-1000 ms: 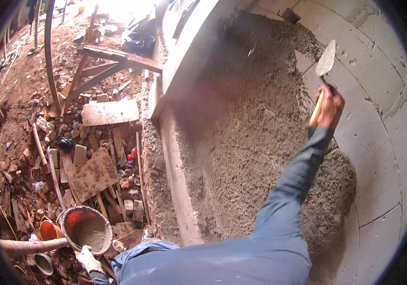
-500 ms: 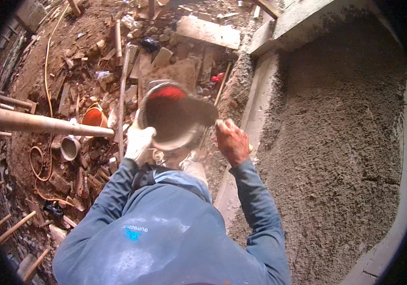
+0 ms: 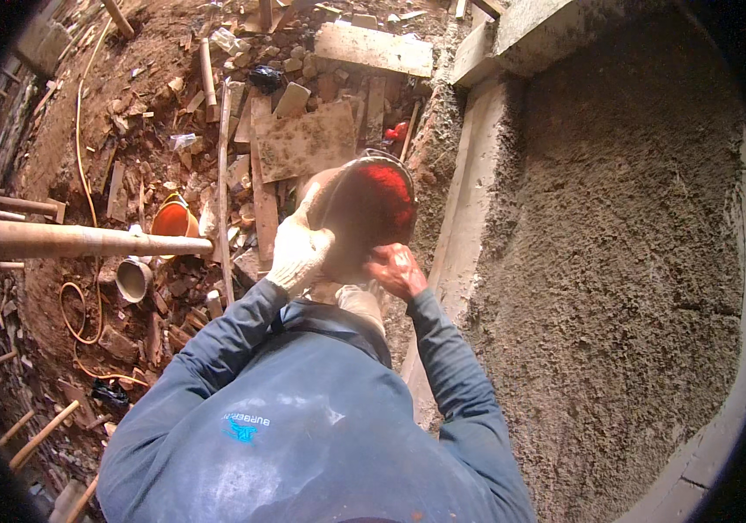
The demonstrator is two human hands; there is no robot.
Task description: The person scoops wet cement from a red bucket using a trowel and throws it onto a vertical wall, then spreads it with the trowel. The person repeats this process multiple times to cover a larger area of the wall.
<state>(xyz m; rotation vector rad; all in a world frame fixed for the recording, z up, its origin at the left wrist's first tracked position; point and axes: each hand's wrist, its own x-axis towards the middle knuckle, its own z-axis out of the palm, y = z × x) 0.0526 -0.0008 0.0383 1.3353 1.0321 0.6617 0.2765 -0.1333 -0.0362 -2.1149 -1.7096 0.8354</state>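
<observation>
My left hand [image 3: 299, 250], in a whitish work glove, is closed on the side of a mortar-crusted bucket [image 3: 388, 186]. The bucket is tilted, its mouth turned to the right and its inside glowing red in the light. My bare right hand [image 3: 401, 270] is closed at the near edge of the mouth, around the trowel's handle. The trowel's blade is hidden in the dark of the bucket, and the grip is blurred. To the right of both hands spreads a surface of rough grey mortar [image 3: 617, 261].
A pale concrete edge [image 3: 464, 200] borders the mortar. From the left a bamboo pole [image 3: 85, 237] reaches in. Near its end are an orange bucket [image 3: 172, 220], a grey bucket [image 3: 133, 280] and a hose [image 3: 85, 336]. Boards [image 3: 308, 139] and rubble litter the ground ahead.
The bucket has moved right and tipped toward my right hand. My right hand has come left and down to the bucket; the trowel blade, seen before over the mouth, is now out of sight.
</observation>
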